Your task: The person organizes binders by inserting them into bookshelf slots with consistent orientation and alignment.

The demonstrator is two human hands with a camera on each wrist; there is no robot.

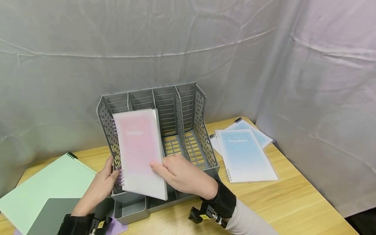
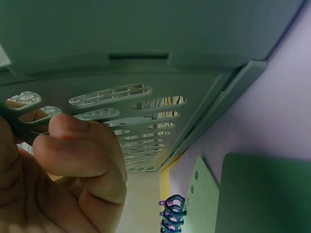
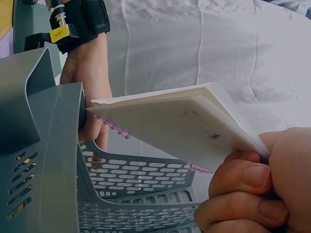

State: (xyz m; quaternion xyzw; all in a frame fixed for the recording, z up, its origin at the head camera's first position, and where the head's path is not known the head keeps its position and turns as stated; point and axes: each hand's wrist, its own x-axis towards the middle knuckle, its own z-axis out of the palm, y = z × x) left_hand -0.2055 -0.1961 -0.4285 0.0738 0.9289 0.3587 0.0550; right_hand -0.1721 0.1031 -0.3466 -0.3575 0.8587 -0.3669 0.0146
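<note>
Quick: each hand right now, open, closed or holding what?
Left hand: gripping the side of the gray organizer.
Right hand: pinching the pink notebook by its edge.

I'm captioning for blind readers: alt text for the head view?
A person's right hand holds a pink spiral notebook in front of a gray four-slot organizer, which the left hand grips by its side. Blue notebooks lie right of it; a green one lies left.
</note>
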